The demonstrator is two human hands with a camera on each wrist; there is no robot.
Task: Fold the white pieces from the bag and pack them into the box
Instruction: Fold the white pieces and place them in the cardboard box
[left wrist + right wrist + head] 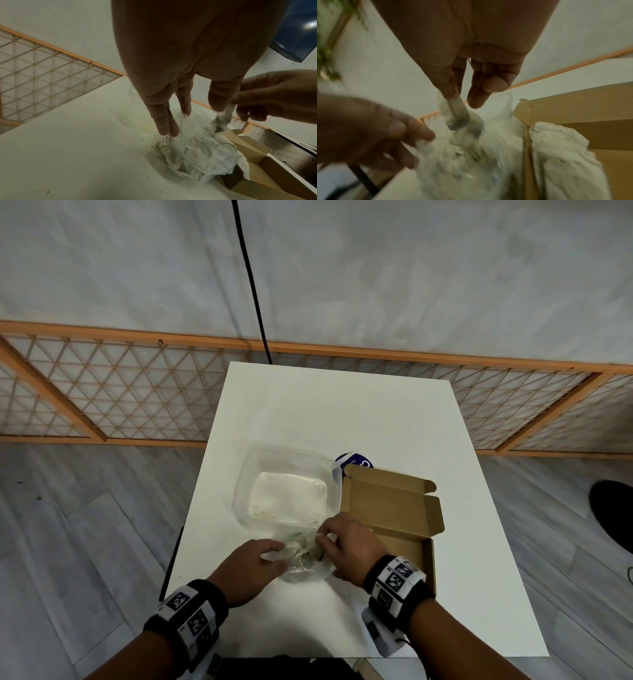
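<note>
Bag [306,559] pinched between left hand [251,568] and right hand [349,546]

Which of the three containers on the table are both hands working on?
The clear plastic bag, crumpled at the near edge: left hand and right hand both pinch it. The clear tub and cardboard box lie untouched behind it.

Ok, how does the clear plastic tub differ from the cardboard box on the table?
The plastic tub is see-through with rounded corners; the cardboard box is brown, opaque and square-cornered. The tub has no lid showing, while the box has a flapped lid folded open. The tub sits on the left side of the box, with the bag in front of it. In the right wrist view something crumpled and white already lies in the box. Both rest on the white table, side by side.
</note>
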